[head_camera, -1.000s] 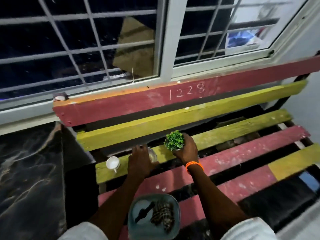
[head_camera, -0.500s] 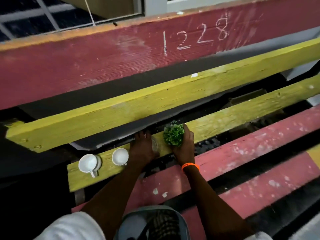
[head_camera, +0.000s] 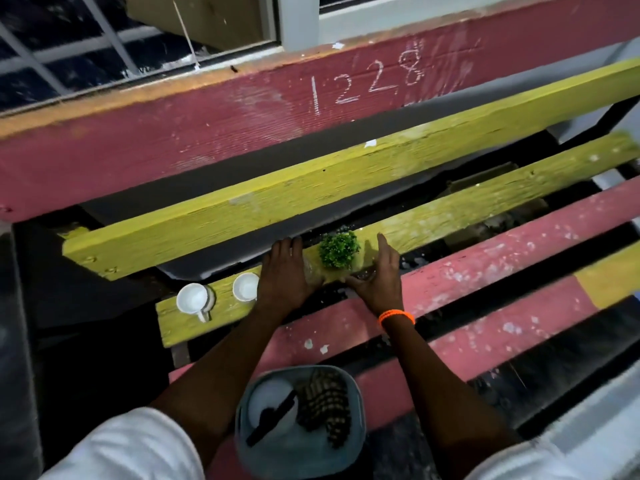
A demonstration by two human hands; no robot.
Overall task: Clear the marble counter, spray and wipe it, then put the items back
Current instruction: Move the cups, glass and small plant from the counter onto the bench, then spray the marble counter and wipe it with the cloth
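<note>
The small green plant [head_camera: 338,249] stood upright between the fingers of both hands. The left hand [head_camera: 284,273] was laid on a glass [head_camera: 313,273], grip unclear; the right hand [head_camera: 379,273] was opened, nothing held.

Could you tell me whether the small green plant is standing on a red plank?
No, the green plant stands on a yellow plank.

"1228" is chalked on the red plank [head_camera: 242,133]

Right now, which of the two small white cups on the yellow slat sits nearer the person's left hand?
The small white cup without a visible handle, almost touching the left hand. The other white cup, handle showing, stands farther left.
</note>
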